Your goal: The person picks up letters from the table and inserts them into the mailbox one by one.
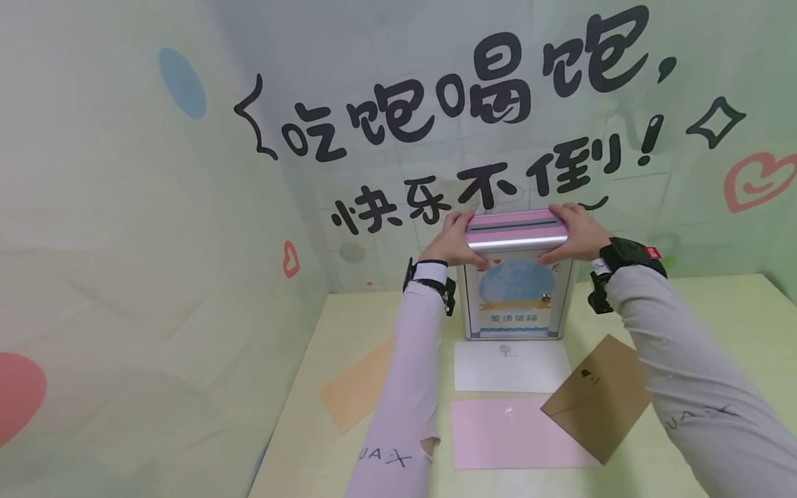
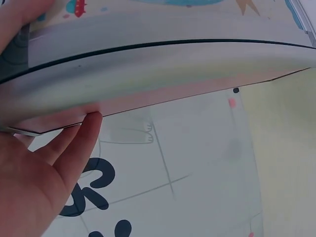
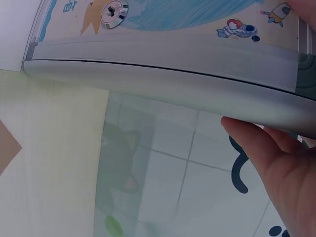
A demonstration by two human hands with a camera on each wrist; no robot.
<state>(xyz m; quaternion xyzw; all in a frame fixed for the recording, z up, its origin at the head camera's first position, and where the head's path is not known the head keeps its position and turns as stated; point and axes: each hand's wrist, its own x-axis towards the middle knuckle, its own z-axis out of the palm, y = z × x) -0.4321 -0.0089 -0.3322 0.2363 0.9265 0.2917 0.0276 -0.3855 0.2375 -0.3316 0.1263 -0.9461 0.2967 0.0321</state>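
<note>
A silver metal letter box (image 1: 514, 297) with a pink slotted top (image 1: 514, 225) stands upright on the pale yellow table (image 1: 716, 325) against the wall. My left hand (image 1: 459, 240) grips the top's left end, thumb on the front and fingers behind. My right hand (image 1: 575, 234) grips the right end the same way. In the left wrist view the left hand's fingers (image 2: 74, 148) lie under the lid edge (image 2: 148, 74). The right wrist view shows the right hand (image 3: 276, 163) behind the box (image 3: 173, 64) and a round lock (image 3: 112, 11) on the box's front.
Flat envelopes lie in front of the box: a white one (image 1: 510, 365), a pink one (image 1: 510, 432), a brown one (image 1: 598, 398) overlapping the pink, and an orange one (image 1: 358, 393) at the left. Printed walls close the back and left sides.
</note>
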